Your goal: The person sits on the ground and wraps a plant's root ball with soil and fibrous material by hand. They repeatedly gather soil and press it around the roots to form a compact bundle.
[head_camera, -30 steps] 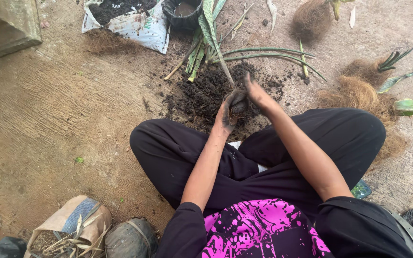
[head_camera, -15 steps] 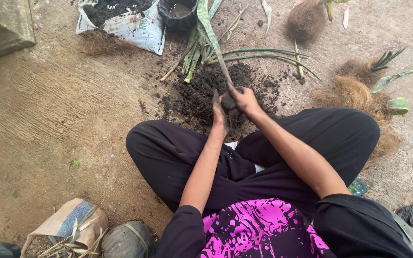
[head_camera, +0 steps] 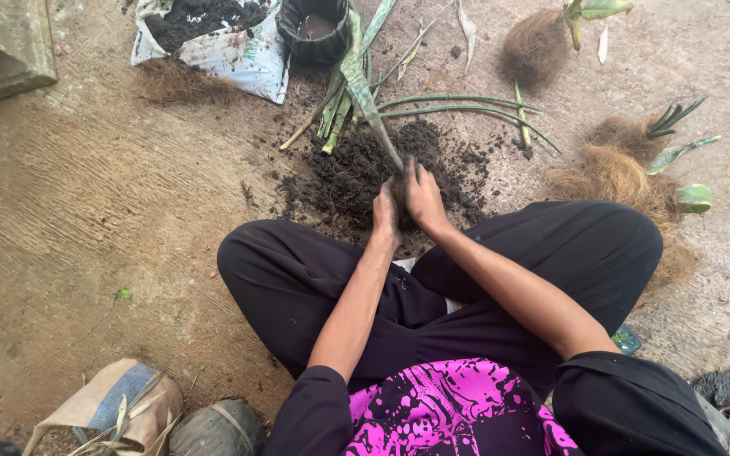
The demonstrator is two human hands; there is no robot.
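Both hands, left hand (head_camera: 384, 213) and right hand (head_camera: 422, 194), close together around the base of 1 long-leaved plant (head_camera: 363, 89) on the soil pile (head_camera: 348, 173), its long axis running away from the person toward the black pot (head_camera: 314, 29).

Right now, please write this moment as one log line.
left hand: on soil pile | right hand: on soil, at plant base | bag, pot: behind

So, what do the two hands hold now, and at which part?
Both the left hand and the right hand press together around the base of a long-leaved plant, low in the dark soil pile. The grip itself is hidden.
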